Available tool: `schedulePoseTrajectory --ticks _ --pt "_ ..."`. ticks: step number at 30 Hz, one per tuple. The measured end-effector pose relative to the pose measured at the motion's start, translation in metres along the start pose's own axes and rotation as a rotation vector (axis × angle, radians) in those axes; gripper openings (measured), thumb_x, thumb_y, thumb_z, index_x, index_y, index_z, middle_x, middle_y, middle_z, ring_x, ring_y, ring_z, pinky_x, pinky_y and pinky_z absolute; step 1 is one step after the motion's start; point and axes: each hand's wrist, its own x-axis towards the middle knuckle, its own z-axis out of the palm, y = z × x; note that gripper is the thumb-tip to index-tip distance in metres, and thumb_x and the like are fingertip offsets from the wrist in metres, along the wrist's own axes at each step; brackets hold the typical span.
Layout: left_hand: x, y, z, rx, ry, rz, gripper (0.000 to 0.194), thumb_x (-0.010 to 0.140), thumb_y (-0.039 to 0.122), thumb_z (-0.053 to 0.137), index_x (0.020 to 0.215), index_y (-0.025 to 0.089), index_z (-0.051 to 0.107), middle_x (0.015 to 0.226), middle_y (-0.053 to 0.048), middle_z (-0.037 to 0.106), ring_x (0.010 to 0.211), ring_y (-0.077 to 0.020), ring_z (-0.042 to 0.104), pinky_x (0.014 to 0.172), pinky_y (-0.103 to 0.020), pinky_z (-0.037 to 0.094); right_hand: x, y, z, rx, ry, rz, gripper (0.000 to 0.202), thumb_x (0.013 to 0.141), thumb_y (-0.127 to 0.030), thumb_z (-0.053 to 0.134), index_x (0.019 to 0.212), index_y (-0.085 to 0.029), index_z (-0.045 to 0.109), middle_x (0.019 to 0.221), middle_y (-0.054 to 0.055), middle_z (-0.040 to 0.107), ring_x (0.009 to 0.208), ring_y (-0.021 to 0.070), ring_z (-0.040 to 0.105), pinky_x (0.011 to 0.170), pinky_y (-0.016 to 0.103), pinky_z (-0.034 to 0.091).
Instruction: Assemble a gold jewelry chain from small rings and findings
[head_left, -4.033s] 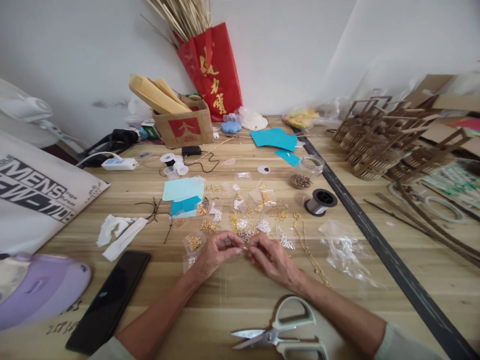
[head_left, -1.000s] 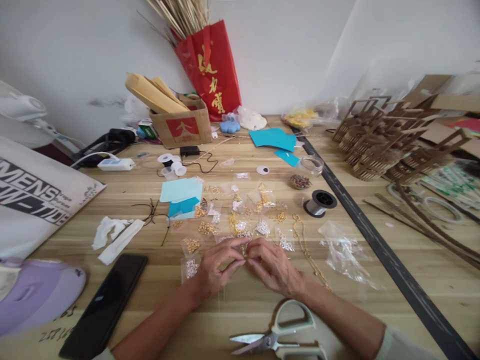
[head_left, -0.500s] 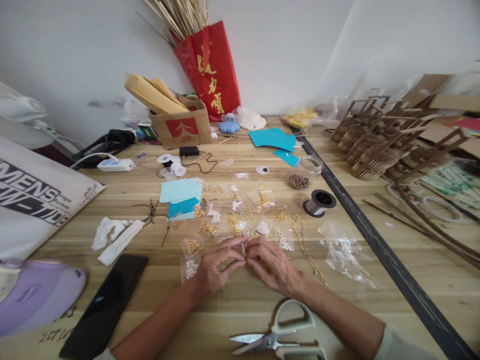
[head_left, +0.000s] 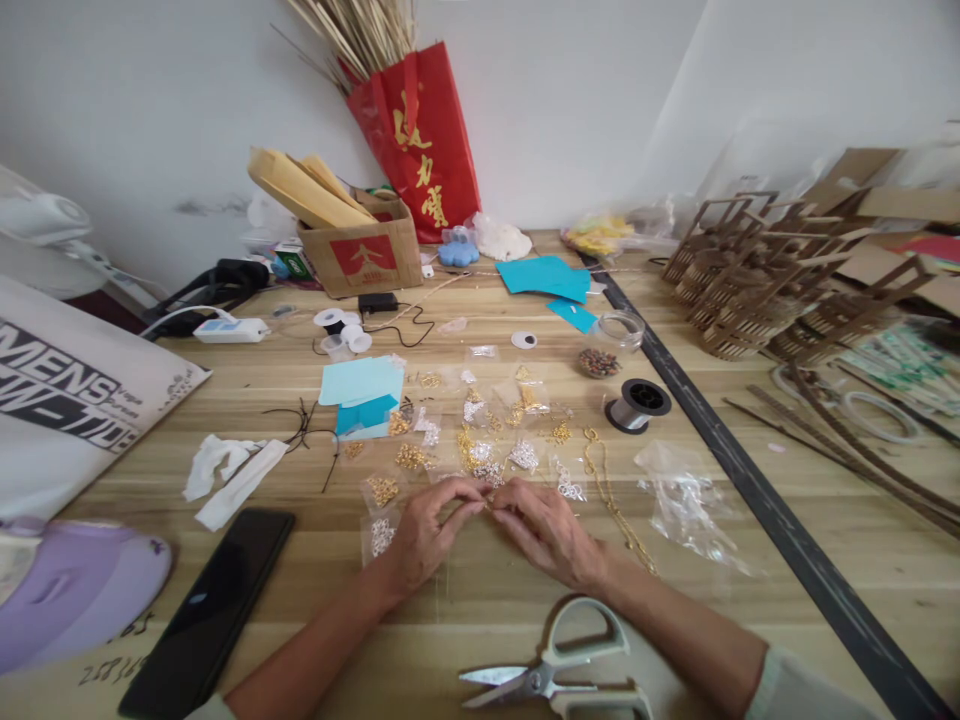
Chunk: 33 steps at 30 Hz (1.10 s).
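Observation:
My left hand (head_left: 433,528) and my right hand (head_left: 546,528) meet fingertip to fingertip over the table, both pinched closed. Whatever sits between the fingertips is too small to make out. Just beyond them lie small bags and heaps of gold and silver jewellery findings (head_left: 523,456). Left of my left hand are a bag of silver rings (head_left: 383,536) and a bag of gold pieces (head_left: 382,490). A gold chain (head_left: 616,507) stretches along the table to the right of my right hand. Scissors (head_left: 536,682) with pale handles lie below my hands, blades apart.
A black phone (head_left: 210,610) lies at lower left. Toward the right stand a spool of wire (head_left: 638,405), a glass jar of beads (head_left: 600,362) and crumpled clear plastic (head_left: 690,500). Blue paper (head_left: 367,412), a cardboard box (head_left: 360,250) and woven wooden baskets (head_left: 750,280) are farther back.
The fingertips of both hands have shifted slightly; the left fingers are drawn in closer together. More of the silver pieces behind them now shows. Everything else lies as before.

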Motion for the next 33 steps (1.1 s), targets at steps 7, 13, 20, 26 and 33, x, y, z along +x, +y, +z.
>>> schedulePoseTrajectory --ticks 7,13,20,26,33 --pt "-0.004 -0.004 0.003 0.138 -0.044 0.056 0.008 0.091 0.018 0.051 0.086 0.018 0.057 0.075 0.0 0.066 0.066 -0.0114 0.062 0.064 -0.019 0.047 0.001 -0.002 0.0 0.133 0.0 0.14 0.012 0.096 -0.023 0.047 0.095 -0.018 0.057 0.079 0.002 0.06 0.068 0.0121 0.056 0.063 0.023 0.044" --pt "-0.006 -0.005 0.003 0.135 -0.091 0.018 0.009 0.092 0.021 0.048 0.087 0.019 0.054 0.072 0.002 0.064 0.063 -0.0108 0.059 0.062 -0.019 0.045 0.006 -0.005 -0.001 0.262 -0.032 0.321 0.018 0.095 -0.029 0.048 0.089 -0.016 0.06 0.064 -0.001 0.057 0.056 0.0102 0.052 0.055 0.021 0.04" --pt "-0.006 -0.005 0.003 0.079 -0.158 -0.079 0.012 0.092 0.026 0.048 0.085 0.019 0.054 0.067 0.002 0.06 0.061 -0.0117 0.057 0.061 -0.021 0.043 0.011 -0.005 -0.001 0.603 -0.128 0.492 0.03 0.089 -0.042 0.055 0.082 -0.013 0.061 0.067 0.001 0.06 0.054 0.009 0.055 0.05 0.02 0.042" --pt "-0.006 -0.003 0.004 -0.028 -0.18 -0.114 0.01 0.092 0.026 0.049 0.085 0.019 0.054 0.069 0.001 0.064 0.064 -0.0125 0.06 0.063 -0.022 0.044 0.013 -0.001 -0.003 0.817 -0.194 0.566 0.032 0.083 -0.044 0.063 0.083 -0.013 0.063 0.067 0.0 0.061 0.051 0.0073 0.055 0.049 0.019 0.046" --pt "-0.006 -0.001 0.004 -0.04 -0.173 -0.082 0.008 0.091 0.022 0.051 0.085 0.019 0.053 0.069 0.001 0.067 0.062 -0.0119 0.062 0.061 -0.021 0.044 0.015 0.001 -0.005 0.92 -0.254 0.59 0.03 0.083 -0.041 0.066 0.083 -0.011 0.063 0.063 -0.001 0.061 0.05 0.0069 0.058 0.049 0.018 0.046"
